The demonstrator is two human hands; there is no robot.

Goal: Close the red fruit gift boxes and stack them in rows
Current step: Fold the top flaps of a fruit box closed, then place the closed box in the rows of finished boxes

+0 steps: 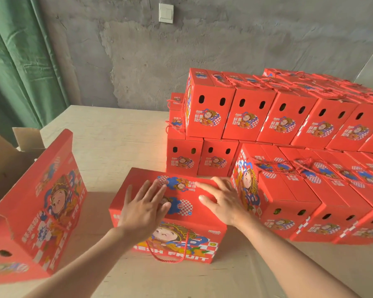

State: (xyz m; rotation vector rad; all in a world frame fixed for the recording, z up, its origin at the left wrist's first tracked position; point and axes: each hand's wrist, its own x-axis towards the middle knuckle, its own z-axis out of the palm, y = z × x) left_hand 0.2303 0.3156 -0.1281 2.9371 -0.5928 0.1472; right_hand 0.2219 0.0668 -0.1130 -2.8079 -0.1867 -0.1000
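Box [177, 211] sits on table [116, 143], just left of stacked rows [289, 117]. We press lid flaps flat: left hand [144, 209], right hand [222, 203] spread, gripping nothing. Closing step; next, we judge, lift into row.

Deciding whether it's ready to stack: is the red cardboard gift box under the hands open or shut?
Shut: the red cardboard gift box has its top flaps lying flat under the left hand and right hand.

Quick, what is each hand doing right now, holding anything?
Left hand: open, fingers spread, pressing flat on the red gift box top.
Right hand: open, pressing the same top, holding nothing.
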